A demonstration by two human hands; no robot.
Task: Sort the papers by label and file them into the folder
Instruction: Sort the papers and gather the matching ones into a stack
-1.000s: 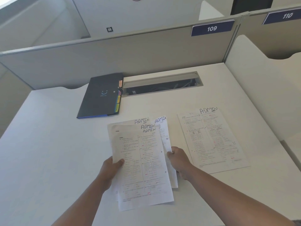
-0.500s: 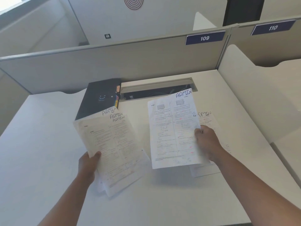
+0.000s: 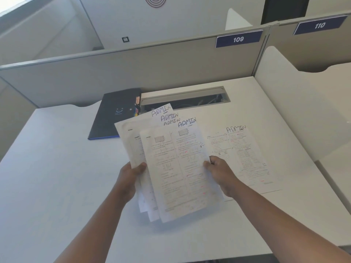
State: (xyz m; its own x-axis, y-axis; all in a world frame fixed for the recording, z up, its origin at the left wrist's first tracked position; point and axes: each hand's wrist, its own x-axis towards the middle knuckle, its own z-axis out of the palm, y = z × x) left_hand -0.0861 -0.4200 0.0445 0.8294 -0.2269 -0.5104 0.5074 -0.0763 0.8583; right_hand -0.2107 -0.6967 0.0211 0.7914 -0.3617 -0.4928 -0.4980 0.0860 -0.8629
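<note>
A white worktop stood inside a grey partition bearing a blue plate numbered 109; a second plate read 110. A cable slot ran along the worktop's back edge. Beyond, a white wall carried a ring pattern, with daylight at upper left.

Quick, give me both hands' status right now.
Left hand: grips the fanned ADMIN papers at their left edge.
Right hand: pinches the front sheet at its right edge.
</note>
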